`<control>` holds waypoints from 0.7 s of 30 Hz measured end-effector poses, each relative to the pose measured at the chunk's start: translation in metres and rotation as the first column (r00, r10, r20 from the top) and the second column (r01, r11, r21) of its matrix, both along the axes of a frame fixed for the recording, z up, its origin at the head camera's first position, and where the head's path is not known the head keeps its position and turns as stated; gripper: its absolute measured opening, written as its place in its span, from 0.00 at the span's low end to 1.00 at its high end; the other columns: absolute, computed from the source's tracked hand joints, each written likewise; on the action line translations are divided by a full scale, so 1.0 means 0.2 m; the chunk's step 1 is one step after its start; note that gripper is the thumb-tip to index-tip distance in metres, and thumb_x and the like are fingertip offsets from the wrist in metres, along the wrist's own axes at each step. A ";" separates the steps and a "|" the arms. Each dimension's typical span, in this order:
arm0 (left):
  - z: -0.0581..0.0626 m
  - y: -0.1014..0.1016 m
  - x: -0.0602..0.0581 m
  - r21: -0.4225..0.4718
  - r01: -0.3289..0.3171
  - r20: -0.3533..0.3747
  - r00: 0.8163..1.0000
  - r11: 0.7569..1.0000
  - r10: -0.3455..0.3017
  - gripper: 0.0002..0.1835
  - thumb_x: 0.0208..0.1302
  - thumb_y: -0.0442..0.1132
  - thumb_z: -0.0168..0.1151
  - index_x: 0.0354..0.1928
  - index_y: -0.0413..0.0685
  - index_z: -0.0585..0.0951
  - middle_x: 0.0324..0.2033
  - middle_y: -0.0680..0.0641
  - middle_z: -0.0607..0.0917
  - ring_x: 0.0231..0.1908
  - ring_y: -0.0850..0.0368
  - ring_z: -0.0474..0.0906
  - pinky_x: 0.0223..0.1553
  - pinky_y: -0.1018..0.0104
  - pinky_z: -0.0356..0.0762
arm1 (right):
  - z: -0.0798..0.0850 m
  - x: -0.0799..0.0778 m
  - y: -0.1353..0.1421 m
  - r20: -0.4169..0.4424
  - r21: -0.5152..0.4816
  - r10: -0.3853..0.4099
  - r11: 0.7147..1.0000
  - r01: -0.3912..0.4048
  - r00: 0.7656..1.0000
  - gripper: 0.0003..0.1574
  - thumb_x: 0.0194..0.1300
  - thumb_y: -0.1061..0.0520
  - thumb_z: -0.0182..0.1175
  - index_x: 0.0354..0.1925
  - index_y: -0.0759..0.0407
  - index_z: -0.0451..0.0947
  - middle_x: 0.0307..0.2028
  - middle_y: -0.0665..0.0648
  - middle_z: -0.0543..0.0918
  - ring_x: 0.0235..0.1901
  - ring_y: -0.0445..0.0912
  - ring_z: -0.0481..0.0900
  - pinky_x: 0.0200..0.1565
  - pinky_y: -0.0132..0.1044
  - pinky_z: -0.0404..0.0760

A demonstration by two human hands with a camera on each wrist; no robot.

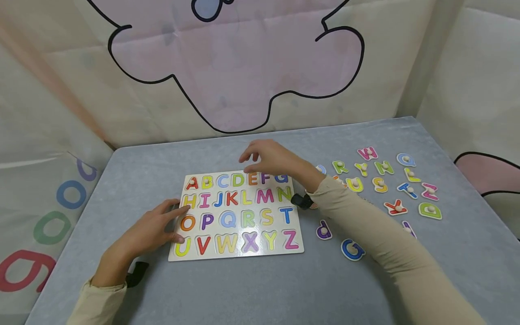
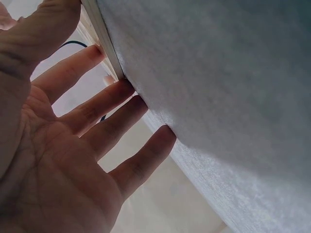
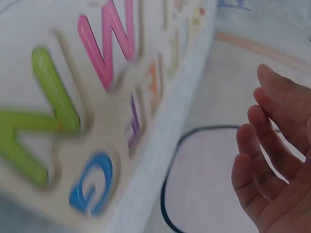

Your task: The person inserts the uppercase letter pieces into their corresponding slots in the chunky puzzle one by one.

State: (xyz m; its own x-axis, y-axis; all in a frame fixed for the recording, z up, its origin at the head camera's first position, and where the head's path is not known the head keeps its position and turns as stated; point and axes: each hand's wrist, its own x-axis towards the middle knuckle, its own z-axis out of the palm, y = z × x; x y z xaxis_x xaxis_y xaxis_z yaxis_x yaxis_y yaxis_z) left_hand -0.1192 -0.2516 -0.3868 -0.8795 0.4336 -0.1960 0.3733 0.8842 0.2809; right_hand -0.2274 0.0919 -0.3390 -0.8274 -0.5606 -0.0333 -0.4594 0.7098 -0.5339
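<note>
A white wooden alphabet puzzle board (image 1: 239, 228) lies on the table, printed with rows of coloured letters. Knobbed pieces sit at the letter A (image 1: 192, 183) and the letter B (image 1: 207, 182). My left hand (image 1: 152, 230) rests against the board's left side, thumb and index finger over its edge. In the left wrist view, the other fingers (image 2: 158, 145) stretch out, spread along the board's side and the table. Above the board's far edge, around D to F, hovers my right hand (image 1: 270, 158). Its fingers (image 3: 265, 165) are loosely bent and hold nothing.
Loose knobbed letters lie scattered at the right, among them a blue G (image 1: 352, 250), a purple letter (image 1: 323, 230), a green D (image 1: 429, 211) and a pink W (image 1: 367, 153). The right forearm crosses over part of them. A patterned cloth wall (image 1: 243, 108) stands behind the table.
</note>
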 end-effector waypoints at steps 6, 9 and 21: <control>0.01 -0.01 0.00 -0.010 -0.009 0.006 1.000 1.000 0.009 0.46 0.46 0.49 0.79 0.70 0.50 0.72 0.67 0.34 0.68 0.61 0.32 0.71 0.57 0.36 0.74 | 0.05 0.01 0.21 -0.053 -0.032 -0.026 0.999 0.025 0.998 0.16 0.65 0.49 0.68 0.51 0.46 0.85 0.50 0.49 0.84 0.48 0.44 0.79 0.46 0.39 0.81; 0.01 0.00 0.00 -0.011 -0.014 0.009 1.000 1.000 0.014 0.46 0.46 0.50 0.79 0.70 0.50 0.72 0.67 0.34 0.68 0.61 0.32 0.71 0.57 0.36 0.74 | 0.07 0.01 0.33 -0.068 -0.048 -0.049 0.998 0.046 0.996 0.14 0.65 0.51 0.67 0.50 0.46 0.85 0.48 0.49 0.85 0.46 0.44 0.80 0.45 0.39 0.81; 0.03 0.01 0.01 0.006 0.005 -0.005 1.000 1.000 -0.005 0.45 0.47 0.50 0.78 0.69 0.49 0.73 0.67 0.34 0.68 0.59 0.33 0.73 0.55 0.38 0.76 | -0.02 -0.01 0.72 0.012 0.059 -0.101 0.993 0.100 0.995 0.14 0.66 0.55 0.66 0.50 0.51 0.86 0.47 0.51 0.86 0.45 0.46 0.80 0.49 0.45 0.81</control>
State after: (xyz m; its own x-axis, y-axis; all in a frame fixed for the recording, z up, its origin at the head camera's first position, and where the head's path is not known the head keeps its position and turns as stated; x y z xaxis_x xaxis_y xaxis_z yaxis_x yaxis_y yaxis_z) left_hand -0.1164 -0.2504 -0.3809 -0.8782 0.4394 -0.1889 0.3793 0.8804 0.2848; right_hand -0.2290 0.2363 -0.3439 -0.8785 -0.4717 -0.0758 -0.3769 0.7817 -0.4968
